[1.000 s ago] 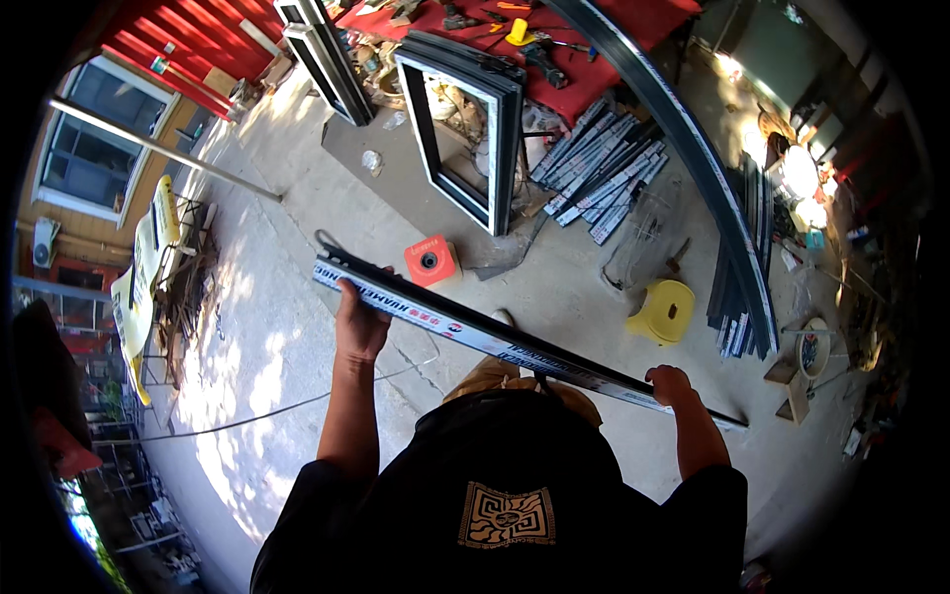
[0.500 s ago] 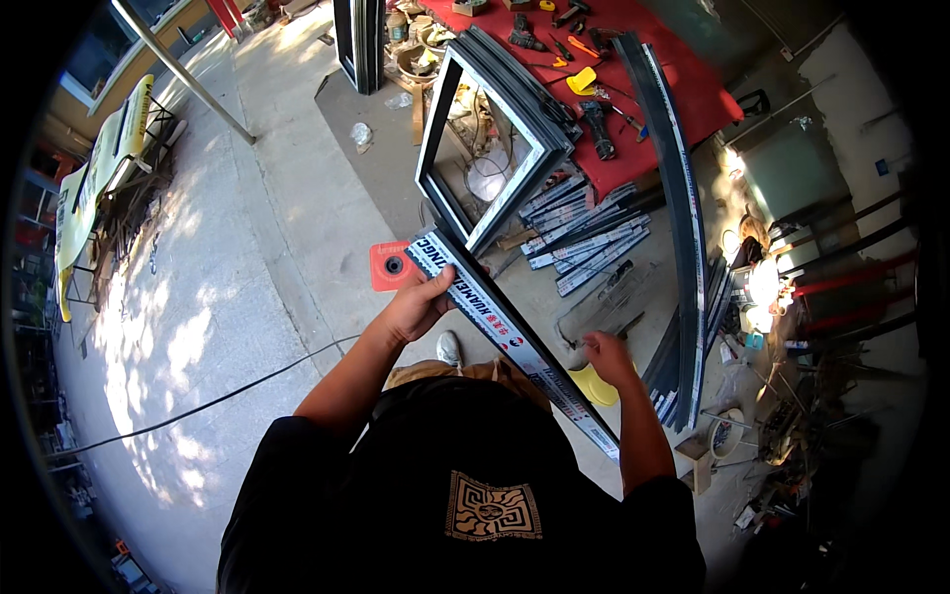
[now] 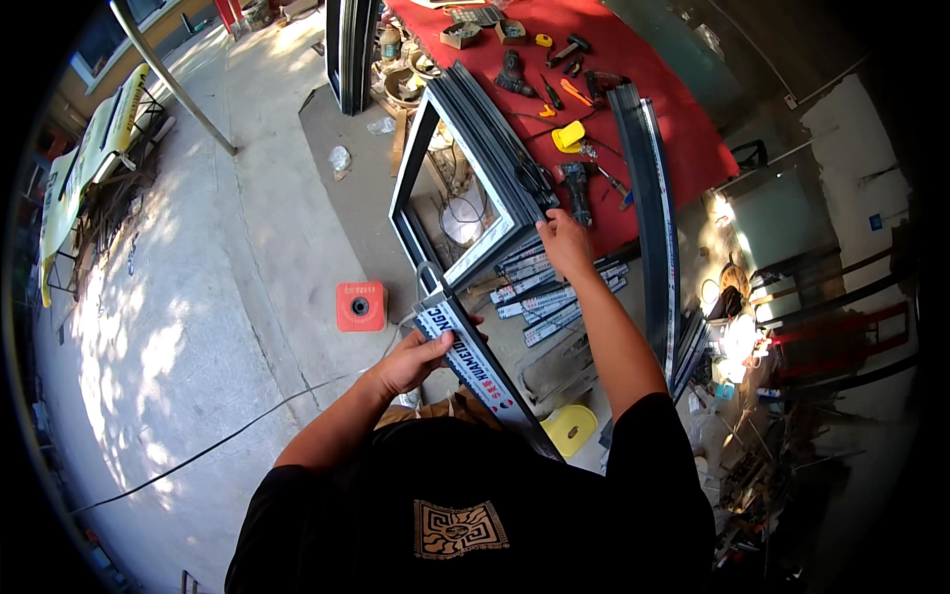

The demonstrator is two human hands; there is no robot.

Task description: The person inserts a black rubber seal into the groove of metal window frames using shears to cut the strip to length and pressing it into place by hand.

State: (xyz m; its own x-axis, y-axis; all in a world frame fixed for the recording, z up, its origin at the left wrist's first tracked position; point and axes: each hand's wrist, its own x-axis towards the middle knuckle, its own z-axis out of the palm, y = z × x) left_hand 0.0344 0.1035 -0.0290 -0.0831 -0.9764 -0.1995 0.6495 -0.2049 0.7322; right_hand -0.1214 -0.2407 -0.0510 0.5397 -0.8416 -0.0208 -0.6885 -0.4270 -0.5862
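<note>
A long dark aluminium frame profile with a white printed protective strip [image 3: 473,368] runs from just below the middle of the view down toward five o'clock, where it disappears behind the person's black shirt. Its upper end sits close to the lower corner of the grey rectangular window frame [image 3: 465,188] standing at twelve o'clock. It looks like the fitting step: the loose length is being brought up to the frame, and the next move seems to call for lining its end squarely with that corner while steadying the frame. The left hand [image 3: 411,361] is curled around the profile near its top, fingers closed on it. The right hand [image 3: 566,243], at one o'clock, rests on the frame's right edge beside the red-covered workbench [image 3: 683,109]; how tightly it grips I cannot tell. An orange square block [image 3: 360,306] lies on the concrete at nine o'clock of the profile.
</note>
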